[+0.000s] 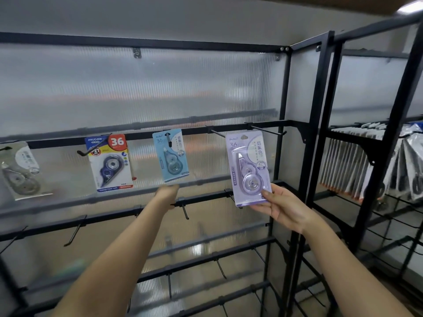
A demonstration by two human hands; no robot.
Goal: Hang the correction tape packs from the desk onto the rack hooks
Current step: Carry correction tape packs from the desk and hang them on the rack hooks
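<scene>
Head view: right hand holds lilac pack (printed "36").

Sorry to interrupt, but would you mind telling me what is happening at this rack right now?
A person is hanging correction tape packs on a black rack. The right hand pinches a purple pack by its lower corner, raised just below an empty hook. The left hand reaches up under a light blue pack already hanging. A dark blue pack and a grey pack hang further left.
</scene>
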